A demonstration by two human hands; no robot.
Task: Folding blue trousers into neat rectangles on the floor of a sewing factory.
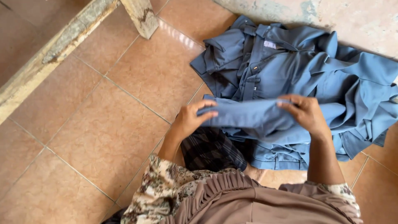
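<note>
Pleated brown cloth (244,199) and patterned sleeves (161,186) fill the bottom edge of the view, closest to the camera, with dark checked fabric (211,149) just beyond them. Above that, both hands hold a folded strip of a blue garment (248,114) stretched flat between them. Left hand (190,118) pinches the strip's left end, thumb on top and fingers curled underneath. Right hand (306,112) is closed over the right part of the strip, fingers pressed down on its upper edge. That held piece sits over the front of a heap of blue clothes (290,66) spread on the tiled floor (103,124), and the pictures do not show whether it belongs to the same garment as the layers right below it. At the top of the heap lies a blue shirt with a collar (273,35), a small pale label and a buttoned front. This heap reaches to the pale, worn wall base (331,20) at the floor's far right edge. Towards the far left corner, a rough wooden beam (54,49) runs slantwise across the tiles, and a wooden leg (141,16) stands beside it
</note>
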